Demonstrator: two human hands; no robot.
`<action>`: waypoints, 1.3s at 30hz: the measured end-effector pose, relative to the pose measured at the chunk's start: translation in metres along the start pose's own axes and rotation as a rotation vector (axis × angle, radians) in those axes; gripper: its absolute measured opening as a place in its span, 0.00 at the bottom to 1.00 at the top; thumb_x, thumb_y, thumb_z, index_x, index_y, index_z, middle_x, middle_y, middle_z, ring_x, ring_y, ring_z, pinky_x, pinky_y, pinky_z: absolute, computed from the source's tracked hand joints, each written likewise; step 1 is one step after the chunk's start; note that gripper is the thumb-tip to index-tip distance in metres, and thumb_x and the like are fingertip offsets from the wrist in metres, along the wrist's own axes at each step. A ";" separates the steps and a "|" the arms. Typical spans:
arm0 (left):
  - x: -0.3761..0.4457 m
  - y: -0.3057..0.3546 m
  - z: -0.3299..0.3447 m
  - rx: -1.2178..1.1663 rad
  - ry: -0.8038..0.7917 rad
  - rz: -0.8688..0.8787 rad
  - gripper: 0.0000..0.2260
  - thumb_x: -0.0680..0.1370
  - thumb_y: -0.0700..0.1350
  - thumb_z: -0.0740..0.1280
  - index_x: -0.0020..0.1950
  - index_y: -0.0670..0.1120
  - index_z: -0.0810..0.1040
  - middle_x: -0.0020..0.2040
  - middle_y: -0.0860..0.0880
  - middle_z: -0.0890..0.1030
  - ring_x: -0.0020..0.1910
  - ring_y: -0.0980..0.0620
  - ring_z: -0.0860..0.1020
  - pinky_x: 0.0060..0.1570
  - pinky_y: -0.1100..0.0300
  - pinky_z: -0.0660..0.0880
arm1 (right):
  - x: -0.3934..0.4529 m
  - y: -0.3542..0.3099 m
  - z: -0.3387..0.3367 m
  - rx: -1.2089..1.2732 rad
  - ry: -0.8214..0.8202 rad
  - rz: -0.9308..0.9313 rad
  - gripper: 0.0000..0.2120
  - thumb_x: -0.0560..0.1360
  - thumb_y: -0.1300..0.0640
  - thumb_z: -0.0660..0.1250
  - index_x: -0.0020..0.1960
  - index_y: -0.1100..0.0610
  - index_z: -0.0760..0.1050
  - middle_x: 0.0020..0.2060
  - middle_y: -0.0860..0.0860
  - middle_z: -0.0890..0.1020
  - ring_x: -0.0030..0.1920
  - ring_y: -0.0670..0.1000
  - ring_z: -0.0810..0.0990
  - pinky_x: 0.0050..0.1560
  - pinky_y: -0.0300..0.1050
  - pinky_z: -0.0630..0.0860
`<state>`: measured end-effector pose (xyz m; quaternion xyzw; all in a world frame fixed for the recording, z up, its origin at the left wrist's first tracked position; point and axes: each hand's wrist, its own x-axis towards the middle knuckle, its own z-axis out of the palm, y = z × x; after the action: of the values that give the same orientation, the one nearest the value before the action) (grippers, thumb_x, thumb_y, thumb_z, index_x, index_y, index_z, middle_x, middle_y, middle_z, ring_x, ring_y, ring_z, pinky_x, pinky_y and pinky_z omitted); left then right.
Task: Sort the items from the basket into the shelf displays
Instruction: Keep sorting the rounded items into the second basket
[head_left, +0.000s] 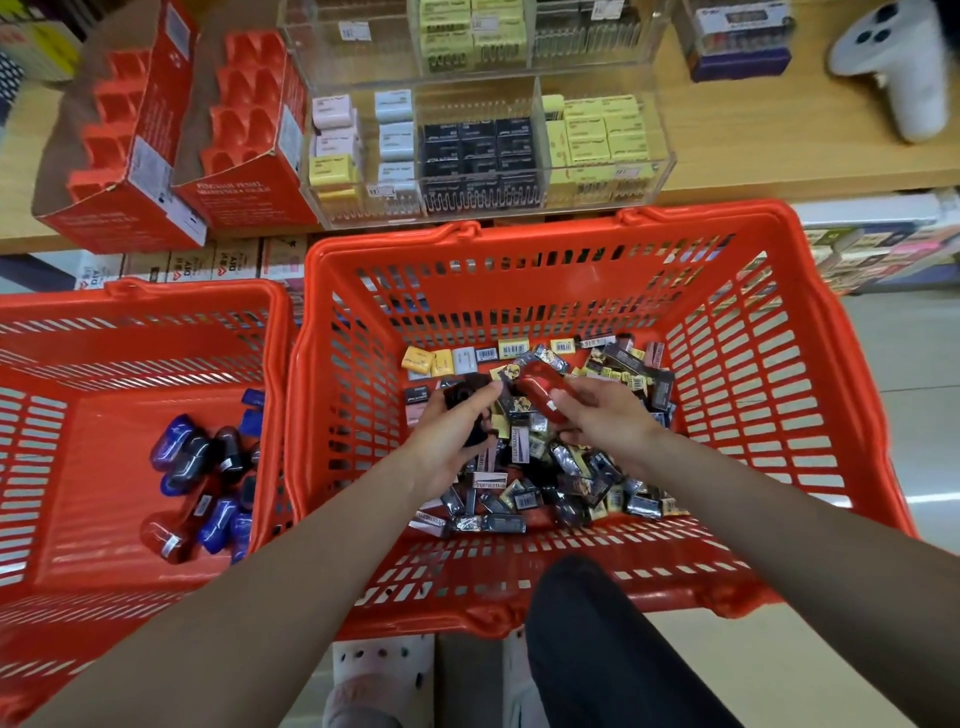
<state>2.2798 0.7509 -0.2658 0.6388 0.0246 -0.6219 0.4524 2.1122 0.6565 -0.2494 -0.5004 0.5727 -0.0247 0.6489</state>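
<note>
A big orange basket (769, 332) in front of me holds a heap of small packets (561, 483), black, yellow and silver. Inside it, my left hand (447, 441) grips a black rounded item (465, 402). My right hand (602, 415) grips a red rounded item (540, 389) just above the heap. On the wooden shelf (753, 150) behind the basket stands a clear display case (608, 202) with compartments of pastel, black and yellow boxes.
A second orange basket (135, 312) at the left holds several blue, black and red rounded items (208, 483). Two red cardboard display boxes (249, 156) with empty slots lie on the shelf at left. A white controller (904, 73) sits at far right. My dark knee (597, 639) is below the basket.
</note>
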 end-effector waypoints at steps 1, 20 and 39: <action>-0.001 0.002 0.004 -0.017 -0.030 -0.001 0.23 0.71 0.52 0.77 0.62 0.49 0.74 0.49 0.48 0.80 0.46 0.52 0.79 0.59 0.49 0.79 | -0.002 -0.003 0.002 0.016 -0.016 -0.031 0.14 0.78 0.54 0.69 0.62 0.55 0.75 0.50 0.51 0.84 0.45 0.49 0.85 0.45 0.40 0.81; -0.010 0.004 0.006 -0.122 -0.043 -0.074 0.17 0.75 0.32 0.72 0.63 0.35 0.75 0.50 0.39 0.80 0.48 0.46 0.80 0.46 0.54 0.82 | -0.010 0.047 0.018 -1.806 -0.211 -0.472 0.34 0.73 0.35 0.67 0.71 0.53 0.64 0.59 0.56 0.76 0.61 0.59 0.73 0.59 0.55 0.70; -0.024 0.009 0.026 -0.176 -0.177 0.017 0.22 0.73 0.44 0.75 0.65 0.42 0.78 0.58 0.44 0.84 0.60 0.46 0.81 0.59 0.49 0.79 | -0.036 -0.027 0.017 0.316 0.053 -0.007 0.14 0.74 0.58 0.73 0.59 0.57 0.80 0.53 0.52 0.83 0.54 0.50 0.82 0.55 0.43 0.79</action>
<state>2.2597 0.7417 -0.2367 0.5393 0.0339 -0.6675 0.5123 2.1277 0.6752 -0.2076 -0.3932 0.5769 -0.1298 0.7041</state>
